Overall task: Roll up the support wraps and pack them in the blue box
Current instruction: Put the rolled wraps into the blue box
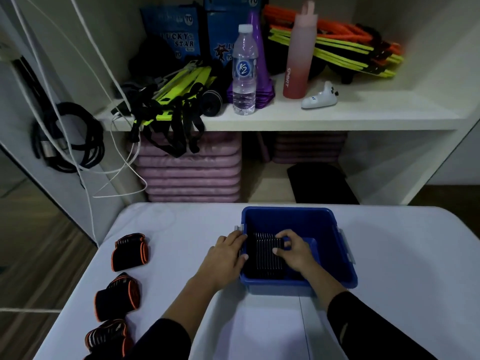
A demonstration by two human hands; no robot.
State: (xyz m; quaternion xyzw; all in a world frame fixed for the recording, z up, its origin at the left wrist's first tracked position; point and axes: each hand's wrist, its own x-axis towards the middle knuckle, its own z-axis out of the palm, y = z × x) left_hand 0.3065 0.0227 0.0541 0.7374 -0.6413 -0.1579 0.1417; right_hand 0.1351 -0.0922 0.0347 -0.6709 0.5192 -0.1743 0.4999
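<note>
— Rolled wrap (265, 253)?
— Down inside blue box (324, 222), left half; pinched by right hand (293, 252) from above; left hand (228, 253) flat on box's left rim, gripping nothing.
— Others?
— Three wraps (130, 252) on table (389, 307), well left of both hands.

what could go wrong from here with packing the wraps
The black wrap in the blue box may unroll if the right hand lets go before it is seated. The left hand rests on the box's rim, so pushing could slide it. Three orange-edged wraps remain unpacked at the table's left edge.
</note>
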